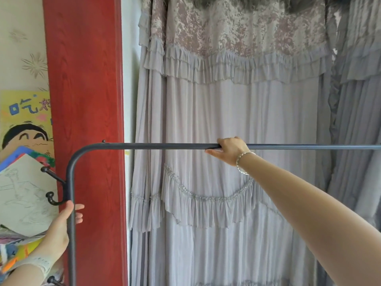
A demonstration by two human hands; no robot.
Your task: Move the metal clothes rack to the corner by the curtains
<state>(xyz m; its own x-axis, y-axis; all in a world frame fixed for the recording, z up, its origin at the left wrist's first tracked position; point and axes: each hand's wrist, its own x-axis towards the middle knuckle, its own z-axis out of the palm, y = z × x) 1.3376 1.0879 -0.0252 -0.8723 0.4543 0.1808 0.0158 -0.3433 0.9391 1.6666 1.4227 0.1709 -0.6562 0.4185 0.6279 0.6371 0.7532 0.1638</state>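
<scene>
The metal clothes rack (165, 146) is a dark grey tube frame; its top bar runs across the view and bends down into a left upright with hooks. My left hand (61, 221) is wrapped around that upright just below the hooks. Further right, my right hand (231, 150) is closed on the top bar; a silver bangle sits on its wrist. Directly behind the rack hang the grey ruffled curtains (237, 112). The rack's base is out of view.
A red wooden door frame (86, 89) stands left of the curtains, close behind the rack's upright. Drawings and a cartoon poster (22, 129) hang on the wall at far left. Darker grey curtains (358, 120) hang at the right.
</scene>
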